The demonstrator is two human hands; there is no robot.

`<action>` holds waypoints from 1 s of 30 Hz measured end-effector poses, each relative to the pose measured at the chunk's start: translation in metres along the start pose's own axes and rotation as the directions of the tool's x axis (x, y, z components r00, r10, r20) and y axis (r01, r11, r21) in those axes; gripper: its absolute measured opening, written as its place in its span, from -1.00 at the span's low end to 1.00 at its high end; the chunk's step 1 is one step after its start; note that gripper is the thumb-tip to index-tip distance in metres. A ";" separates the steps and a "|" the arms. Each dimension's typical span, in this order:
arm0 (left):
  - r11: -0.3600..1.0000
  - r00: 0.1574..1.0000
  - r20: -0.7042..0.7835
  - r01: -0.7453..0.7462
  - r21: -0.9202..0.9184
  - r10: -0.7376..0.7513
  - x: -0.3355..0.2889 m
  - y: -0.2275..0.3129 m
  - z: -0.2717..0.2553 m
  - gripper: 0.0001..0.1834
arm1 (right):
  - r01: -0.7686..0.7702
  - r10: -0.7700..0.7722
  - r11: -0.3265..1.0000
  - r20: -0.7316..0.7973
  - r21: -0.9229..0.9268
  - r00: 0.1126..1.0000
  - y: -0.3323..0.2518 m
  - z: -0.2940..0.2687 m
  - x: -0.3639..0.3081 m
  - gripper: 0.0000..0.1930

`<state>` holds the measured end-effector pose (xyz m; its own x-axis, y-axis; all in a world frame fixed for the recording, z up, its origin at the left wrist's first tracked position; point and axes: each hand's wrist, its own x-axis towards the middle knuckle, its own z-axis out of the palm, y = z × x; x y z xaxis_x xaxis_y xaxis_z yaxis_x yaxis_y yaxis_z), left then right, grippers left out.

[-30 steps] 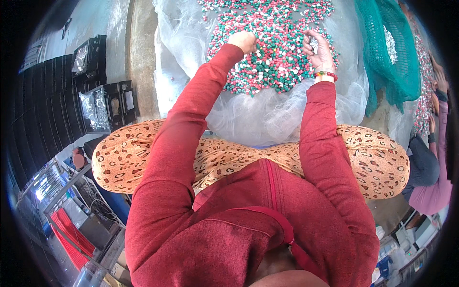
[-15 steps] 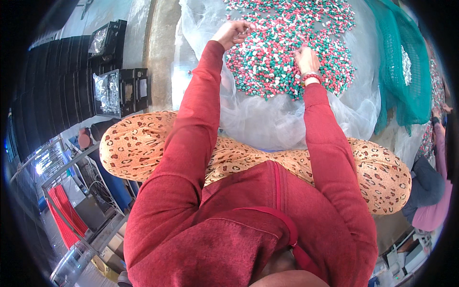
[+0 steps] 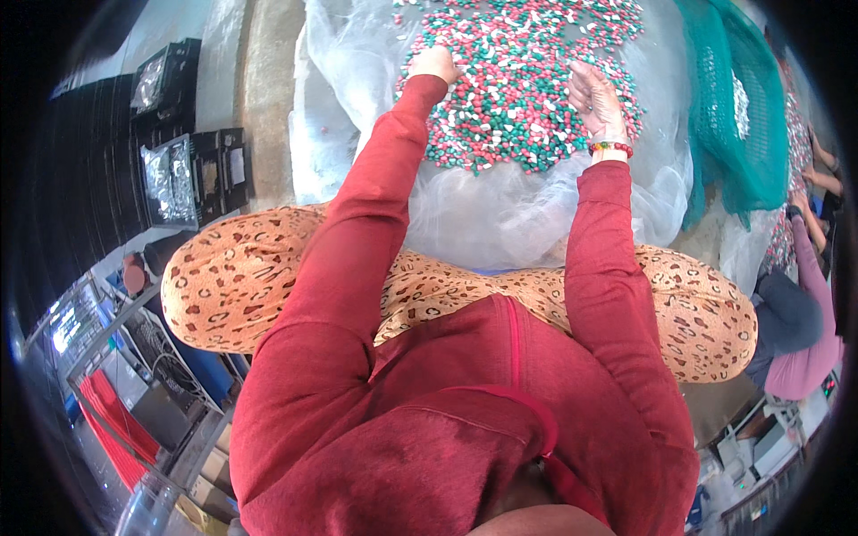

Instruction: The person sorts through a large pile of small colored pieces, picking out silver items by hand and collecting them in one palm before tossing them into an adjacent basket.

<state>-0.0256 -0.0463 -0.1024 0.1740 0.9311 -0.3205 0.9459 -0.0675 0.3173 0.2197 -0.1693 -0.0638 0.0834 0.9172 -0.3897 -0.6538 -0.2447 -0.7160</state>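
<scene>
Pellets [image 3: 518, 89] red/green/white | left hand [image 3: 435, 64] fisted | right hand [image 3: 594, 94] flat

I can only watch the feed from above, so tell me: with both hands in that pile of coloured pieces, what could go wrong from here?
1. The pile of small red, green and white pieces lies on thin white netting; pieces near its edge could roll off.
2. The left hand is closed at the pile's left edge, where a sweep might push pieces out.
3. The right hand wears a bead bracelet that might snag the netting.
</scene>
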 end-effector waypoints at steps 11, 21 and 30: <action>0.822 0.862 0.153 -0.506 0.261 0.483 0.014 -0.004 0.004 -0.73 | 0.118 -0.251 0.843 0.190 0.525 0.949 -0.042 0.011 -0.015 -0.76; 0.924 0.910 0.159 -0.376 -0.072 0.383 0.025 -0.021 -0.001 -0.78 | 0.035 -0.052 0.986 0.103 0.161 0.993 0.018 0.019 0.009 -0.76; -0.269 0.749 0.188 0.443 -0.855 0.636 0.001 0.015 -0.056 -0.72 | 0.235 -0.234 0.968 0.025 -0.089 0.972 -0.020 0.018 -0.001 -0.70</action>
<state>-0.0262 -0.0258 -0.0477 0.7828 0.5872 -0.2058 -0.4118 0.7369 0.5361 0.2194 -0.1598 -0.0383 0.2150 0.9565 -0.1970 -0.5464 -0.0493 -0.8361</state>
